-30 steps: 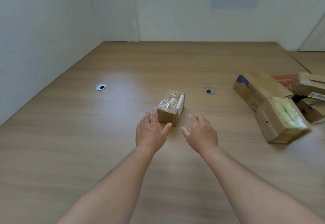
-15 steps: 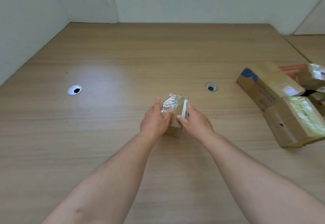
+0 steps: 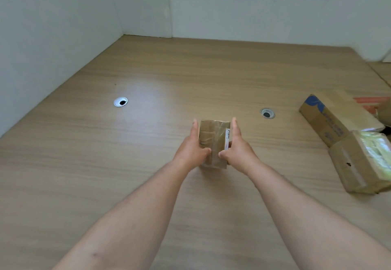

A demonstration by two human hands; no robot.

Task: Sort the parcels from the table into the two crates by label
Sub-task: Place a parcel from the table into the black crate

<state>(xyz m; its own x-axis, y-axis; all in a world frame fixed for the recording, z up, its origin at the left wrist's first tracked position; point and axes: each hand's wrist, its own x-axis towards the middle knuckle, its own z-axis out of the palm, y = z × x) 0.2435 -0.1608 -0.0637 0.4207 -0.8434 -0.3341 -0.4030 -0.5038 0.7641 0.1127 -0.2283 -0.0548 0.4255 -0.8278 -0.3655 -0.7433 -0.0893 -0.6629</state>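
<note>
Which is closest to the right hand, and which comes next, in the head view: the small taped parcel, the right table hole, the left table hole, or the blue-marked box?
1. small taped parcel, gripped by the right hand.
2. right table hole, just beyond, to the right.
3. blue-marked box, far right.
4. left table hole, far left.

Small parcel point(image 3: 213, 140): brown, clear-taped, white label on its right side, gripped between left hand point(image 3: 190, 149) and right hand point(image 3: 239, 149). Long parcel point(image 3: 330, 117) and big parcel point(image 3: 359, 164) lie touching at far right.
</note>
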